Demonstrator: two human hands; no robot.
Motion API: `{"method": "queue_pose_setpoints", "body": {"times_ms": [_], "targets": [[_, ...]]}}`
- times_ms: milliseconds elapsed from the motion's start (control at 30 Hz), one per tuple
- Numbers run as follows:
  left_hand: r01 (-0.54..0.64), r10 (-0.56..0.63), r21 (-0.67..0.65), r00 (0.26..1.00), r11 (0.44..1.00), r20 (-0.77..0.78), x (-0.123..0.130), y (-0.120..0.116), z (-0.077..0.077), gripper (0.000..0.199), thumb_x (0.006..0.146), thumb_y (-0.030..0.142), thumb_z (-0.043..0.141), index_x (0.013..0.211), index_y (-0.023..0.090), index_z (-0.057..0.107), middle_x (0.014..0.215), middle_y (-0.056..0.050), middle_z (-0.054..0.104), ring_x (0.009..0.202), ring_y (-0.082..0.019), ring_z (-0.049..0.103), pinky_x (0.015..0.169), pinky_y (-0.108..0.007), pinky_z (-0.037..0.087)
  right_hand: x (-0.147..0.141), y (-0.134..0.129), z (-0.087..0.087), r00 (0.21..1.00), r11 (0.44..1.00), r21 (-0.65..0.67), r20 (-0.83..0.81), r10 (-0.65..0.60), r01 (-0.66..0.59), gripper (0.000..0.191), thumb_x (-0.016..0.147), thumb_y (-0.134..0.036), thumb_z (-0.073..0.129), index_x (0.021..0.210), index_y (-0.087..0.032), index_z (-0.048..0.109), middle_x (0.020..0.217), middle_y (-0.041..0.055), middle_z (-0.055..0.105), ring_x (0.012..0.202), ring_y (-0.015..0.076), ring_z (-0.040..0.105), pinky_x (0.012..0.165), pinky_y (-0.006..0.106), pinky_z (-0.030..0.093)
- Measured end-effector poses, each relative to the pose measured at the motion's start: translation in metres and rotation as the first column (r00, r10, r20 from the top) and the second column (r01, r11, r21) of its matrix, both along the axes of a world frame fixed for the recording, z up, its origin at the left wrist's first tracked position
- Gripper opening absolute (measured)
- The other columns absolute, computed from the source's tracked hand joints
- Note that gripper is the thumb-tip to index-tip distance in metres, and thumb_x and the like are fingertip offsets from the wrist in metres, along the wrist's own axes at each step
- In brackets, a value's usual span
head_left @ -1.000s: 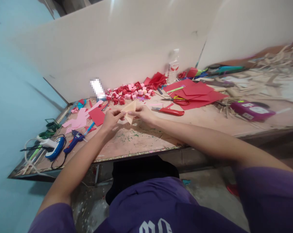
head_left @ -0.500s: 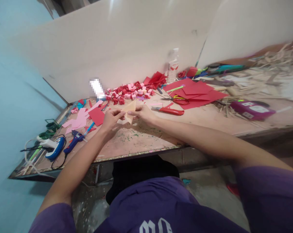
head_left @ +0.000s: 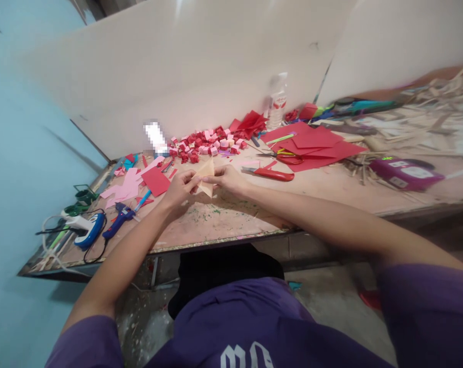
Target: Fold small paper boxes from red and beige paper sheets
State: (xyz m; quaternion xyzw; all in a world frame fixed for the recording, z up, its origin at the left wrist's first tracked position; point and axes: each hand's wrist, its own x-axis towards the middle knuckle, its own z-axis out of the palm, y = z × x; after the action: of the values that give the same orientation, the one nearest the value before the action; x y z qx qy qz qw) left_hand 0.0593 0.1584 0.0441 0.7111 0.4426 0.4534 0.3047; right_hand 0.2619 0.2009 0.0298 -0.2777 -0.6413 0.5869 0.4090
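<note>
While cream folded paper (head_left: 205,185) is pinched in left hand (head_left: 178,189) and right hand (head_left: 232,180), red card (head_left: 155,180) seen beside left, red-handled cutter (head_left: 274,175) near right.

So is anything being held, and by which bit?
Yes, cream paper, pinched at its left side by the left hand and its right side by the right hand.

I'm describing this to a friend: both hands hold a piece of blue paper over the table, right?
Not blue: the head view shows the paper is pale cream. The left hand and right hand both hold it over the table.
</note>
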Motion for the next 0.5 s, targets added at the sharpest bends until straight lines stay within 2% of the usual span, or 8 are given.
{"method": "queue_pose_setpoints", "body": {"times_ms": [133, 300, 500], "targets": [[0.012, -0.012, -0.011, 1.0, 1.0, -0.009, 0.0007, -0.0014, 0.0015, 0.037, 0.092, 0.051, 0.068, 0.071, 0.021, 0.063, 0.057, 0.001, 0.058, 0.053, -0.013, 0.052, 0.055, -0.027, 0.039, 0.0, -0.0014, 0.0013, 1.0, 1.0, -0.003, 0.016, -0.021, 0.021, 0.03, 0.076, -0.04, 0.091, 0.092, -0.015, 0.086, 0.084, 0.0077, 0.082, 0.071, 0.0189, 0.072, 0.06, 0.026, 0.055], [0.027, -0.027, -0.026, 0.999, 0.999, -0.019, 0.0022, -0.0034, 0.0041, 0.041, 0.093, 0.052, 0.067, 0.069, 0.02, 0.06, 0.058, 0.001, 0.057, 0.054, -0.012, 0.05, 0.056, -0.027, 0.039, -0.0002, -0.0018, 0.0034, 0.996, 0.998, 0.02, 0.076, -0.056, 0.054, 0.037, 0.077, -0.044, 0.091, 0.097, -0.013, 0.085, 0.08, 0.0085, 0.08, 0.066, 0.0176, 0.069, 0.055, 0.025, 0.051], [0.039, -0.04, -0.04, 0.999, 0.998, -0.033, 0.0003, -0.0024, 0.0, 0.042, 0.096, 0.047, 0.064, 0.066, 0.02, 0.053, 0.06, 0.002, 0.053, 0.056, -0.012, 0.047, 0.056, -0.026, 0.036, 0.0011, -0.001, 0.001, 0.996, 0.998, 0.064, 0.089, 0.008, -0.014, 0.042, 0.079, -0.051, 0.088, 0.098, -0.013, 0.085, 0.084, 0.0086, 0.08, 0.067, 0.0171, 0.068, 0.057, 0.027, 0.053]]}}
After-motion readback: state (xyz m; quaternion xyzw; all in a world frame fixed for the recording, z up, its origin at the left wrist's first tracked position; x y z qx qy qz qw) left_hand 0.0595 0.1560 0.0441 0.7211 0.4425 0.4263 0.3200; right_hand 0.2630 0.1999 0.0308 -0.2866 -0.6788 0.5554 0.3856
